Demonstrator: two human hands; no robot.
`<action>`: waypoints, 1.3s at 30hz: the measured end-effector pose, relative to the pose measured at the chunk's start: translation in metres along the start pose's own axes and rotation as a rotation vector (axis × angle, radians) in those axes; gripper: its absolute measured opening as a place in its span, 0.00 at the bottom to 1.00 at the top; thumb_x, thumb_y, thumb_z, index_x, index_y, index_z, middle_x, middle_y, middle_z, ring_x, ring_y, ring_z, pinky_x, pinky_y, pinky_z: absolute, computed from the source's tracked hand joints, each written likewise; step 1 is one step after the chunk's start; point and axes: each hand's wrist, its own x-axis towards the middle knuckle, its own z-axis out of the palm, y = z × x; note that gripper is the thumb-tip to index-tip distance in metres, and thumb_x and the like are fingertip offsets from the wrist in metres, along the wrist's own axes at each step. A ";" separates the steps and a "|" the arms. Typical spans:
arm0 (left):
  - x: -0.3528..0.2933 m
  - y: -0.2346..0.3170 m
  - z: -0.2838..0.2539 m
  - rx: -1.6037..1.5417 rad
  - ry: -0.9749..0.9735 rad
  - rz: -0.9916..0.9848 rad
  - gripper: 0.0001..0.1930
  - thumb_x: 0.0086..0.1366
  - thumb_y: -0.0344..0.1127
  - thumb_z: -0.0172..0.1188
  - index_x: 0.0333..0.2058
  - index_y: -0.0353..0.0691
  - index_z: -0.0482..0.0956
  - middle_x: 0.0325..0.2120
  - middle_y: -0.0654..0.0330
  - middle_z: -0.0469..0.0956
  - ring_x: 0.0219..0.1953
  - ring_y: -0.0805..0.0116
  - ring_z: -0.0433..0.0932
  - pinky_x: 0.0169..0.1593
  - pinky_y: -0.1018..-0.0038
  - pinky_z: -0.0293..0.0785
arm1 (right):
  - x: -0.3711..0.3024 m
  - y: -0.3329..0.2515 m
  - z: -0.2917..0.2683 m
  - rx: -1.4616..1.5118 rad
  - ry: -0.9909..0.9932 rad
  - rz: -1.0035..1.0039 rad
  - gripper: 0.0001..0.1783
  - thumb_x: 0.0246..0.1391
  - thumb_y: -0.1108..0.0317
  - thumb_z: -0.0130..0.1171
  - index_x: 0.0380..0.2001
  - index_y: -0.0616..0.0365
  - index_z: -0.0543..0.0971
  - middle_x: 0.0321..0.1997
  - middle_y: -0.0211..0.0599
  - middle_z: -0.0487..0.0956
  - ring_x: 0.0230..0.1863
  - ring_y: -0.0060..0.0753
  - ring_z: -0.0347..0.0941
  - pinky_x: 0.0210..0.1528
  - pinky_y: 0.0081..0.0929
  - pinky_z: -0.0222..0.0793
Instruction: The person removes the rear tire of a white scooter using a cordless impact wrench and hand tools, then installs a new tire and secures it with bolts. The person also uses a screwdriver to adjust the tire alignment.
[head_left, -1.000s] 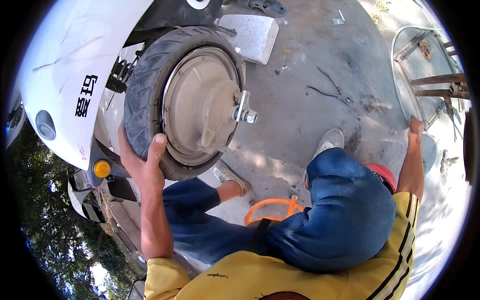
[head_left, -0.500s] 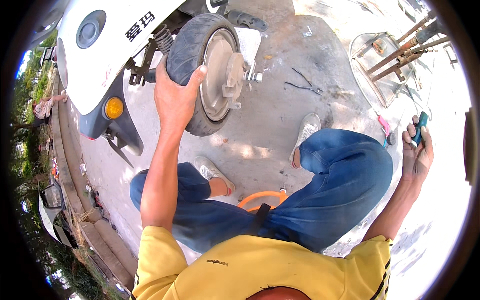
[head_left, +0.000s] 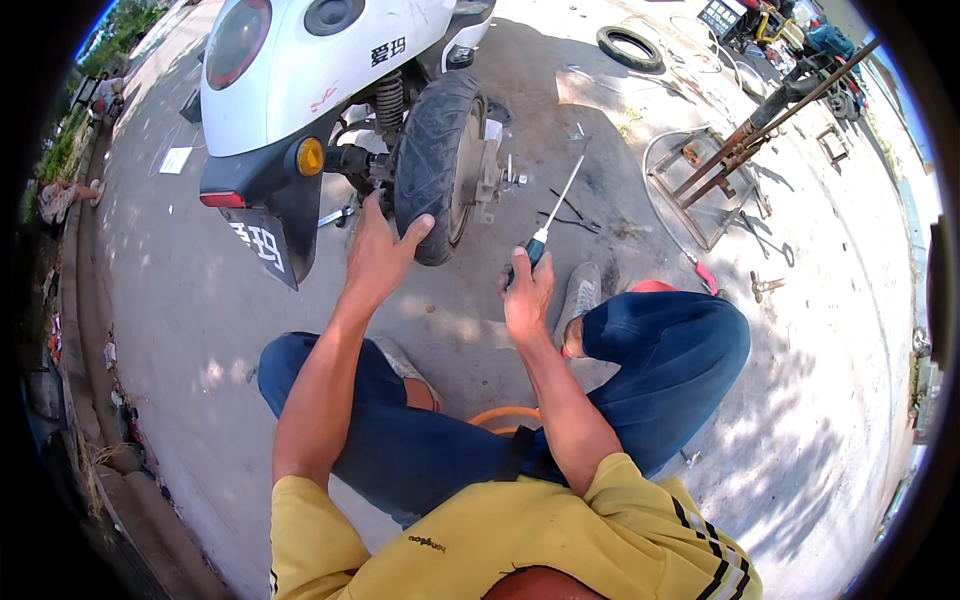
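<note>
The rear wheel [head_left: 437, 165] of a white electric scooter [head_left: 330, 60] stands upright ahead of me, its black tire and grey hub showing. My left hand [head_left: 382, 258] grips the tire's near lower part, thumb spread over the tread and fingers along its left side, where the fingertips are partly hidden. To the right of the wheel, my right hand [head_left: 528, 290] is closed around the dark green handle of a screwdriver [head_left: 566, 190]. Its long shaft points up and away, apart from the wheel. A threaded axle end [head_left: 515, 179] with a nut sticks out of the hub.
Dark pliers [head_left: 572, 218] lie on the concrete beyond the screwdriver. A wrench [head_left: 335, 216] lies under the scooter's tail. Farther right stand a metal frame [head_left: 712, 190] with rusty bars and a pink-ended air hose [head_left: 706, 277]. A loose tire [head_left: 630, 48] lies farther back.
My right hand has swung in from the far right with the screwdriver, whose shaft now shows. My left hand has shifted lower on the tire. The view has tilted to show more ground ahead.
</note>
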 end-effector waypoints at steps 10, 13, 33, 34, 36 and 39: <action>0.005 0.002 0.003 -0.142 -0.105 -0.098 0.47 0.65 0.55 0.68 0.67 0.21 0.58 0.61 0.30 0.70 0.64 0.40 0.72 0.66 0.56 0.66 | 0.004 0.006 -0.012 -0.184 -0.162 0.069 0.12 0.69 0.63 0.55 0.42 0.61 0.69 0.25 0.31 0.72 0.23 0.25 0.69 0.25 0.28 0.65; 0.001 0.005 0.010 -0.186 -0.103 -0.058 0.47 0.65 0.56 0.68 0.67 0.23 0.59 0.60 0.30 0.70 0.64 0.39 0.71 0.67 0.56 0.65 | 0.003 0.012 -0.013 -0.340 -0.209 0.113 0.14 0.69 0.63 0.55 0.45 0.64 0.70 0.26 0.32 0.72 0.25 0.27 0.71 0.30 0.32 0.69; -0.029 -0.025 0.027 0.197 -0.303 -0.213 0.46 0.60 0.53 0.74 0.64 0.27 0.62 0.57 0.34 0.75 0.61 0.39 0.74 0.63 0.53 0.70 | 0.007 -0.006 0.000 0.378 -0.086 0.517 0.12 0.69 0.59 0.55 0.39 0.53 0.67 0.27 0.32 0.68 0.20 0.27 0.67 0.15 0.25 0.52; -0.032 -0.029 0.023 0.144 -0.300 -0.166 0.47 0.59 0.53 0.75 0.65 0.27 0.62 0.58 0.34 0.74 0.62 0.39 0.73 0.63 0.53 0.70 | 0.013 -0.011 -0.006 0.381 -0.167 0.546 0.12 0.69 0.59 0.55 0.38 0.53 0.65 0.27 0.32 0.67 0.20 0.28 0.67 0.15 0.25 0.52; -0.033 -0.035 0.017 0.101 -0.232 -0.126 0.50 0.58 0.54 0.75 0.67 0.27 0.61 0.60 0.34 0.72 0.64 0.39 0.72 0.65 0.53 0.68 | 0.015 -0.014 0.001 0.434 -0.142 0.528 0.13 0.69 0.60 0.55 0.38 0.54 0.65 0.27 0.32 0.65 0.19 0.29 0.66 0.14 0.24 0.51; -0.035 0.000 0.012 0.056 -0.101 -0.113 0.52 0.58 0.56 0.74 0.69 0.26 0.59 0.62 0.34 0.71 0.66 0.41 0.70 0.67 0.55 0.66 | 0.008 -0.003 0.000 0.319 -0.128 0.539 0.13 0.67 0.60 0.57 0.40 0.56 0.67 0.25 0.32 0.65 0.17 0.27 0.64 0.13 0.23 0.49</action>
